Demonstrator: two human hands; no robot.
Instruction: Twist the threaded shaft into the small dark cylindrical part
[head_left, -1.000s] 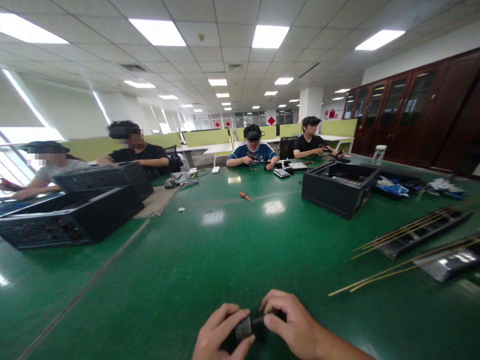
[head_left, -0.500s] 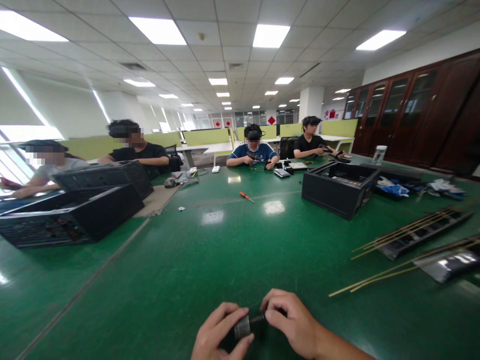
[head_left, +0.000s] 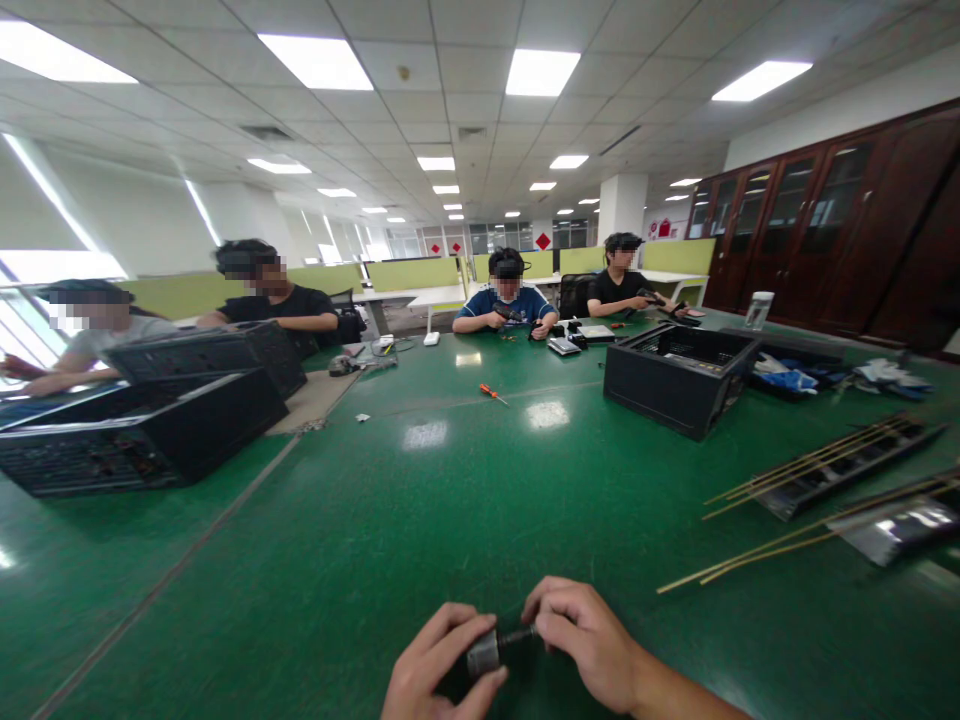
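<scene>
Both of my hands meet at the bottom edge of the view, just above the green table (head_left: 450,500). My left hand (head_left: 435,670) is closed around a small grey metal cylinder (head_left: 486,652). My right hand (head_left: 585,645) pinches a thin dark shaft (head_left: 517,635) that sticks out of the cylinder's right end. Most of the cylinder is hidden by my fingers.
Black computer cases lie at the left (head_left: 142,430) and right of centre (head_left: 679,375). Thin bamboo sticks (head_left: 795,545) and dark trays (head_left: 847,465) sit at the right. A red-handled screwdriver (head_left: 491,393) lies mid-table. Several people work along the far side.
My right hand has slid slightly right along the shaft, so a bit more of it shows. Otherwise the scene is the same.
</scene>
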